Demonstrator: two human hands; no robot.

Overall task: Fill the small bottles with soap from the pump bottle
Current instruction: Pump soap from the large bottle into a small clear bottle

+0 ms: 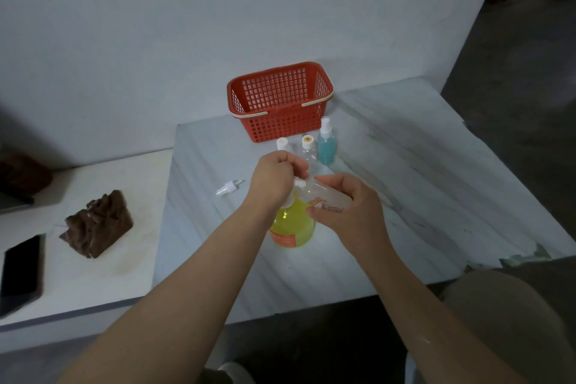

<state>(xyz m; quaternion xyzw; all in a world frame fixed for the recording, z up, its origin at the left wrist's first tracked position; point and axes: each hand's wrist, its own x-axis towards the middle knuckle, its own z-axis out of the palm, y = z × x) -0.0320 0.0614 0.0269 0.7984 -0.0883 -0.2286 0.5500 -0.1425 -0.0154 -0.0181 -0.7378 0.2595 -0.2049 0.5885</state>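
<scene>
A pump bottle (293,227) of yellow-green soap with an orange label stands on the marble table (405,184). My left hand (276,178) is curled over its white pump head. My right hand (346,209) grips a small clear bottle (327,198) with an orange print, tilted with its mouth at the pump's spout. Behind the hands stand two small clear bottles, one white-capped (282,144), one with an orange-topped cap (308,150), and a spray bottle (326,143) of blue liquid. A loose white spray cap (230,187) lies to the left.
An orange-red plastic basket (280,103) with cream handles sits at the back against the wall. On the lower white surface at left lie a brown carved block (98,223) and a black phone (20,273). The table's right edge drops to the floor.
</scene>
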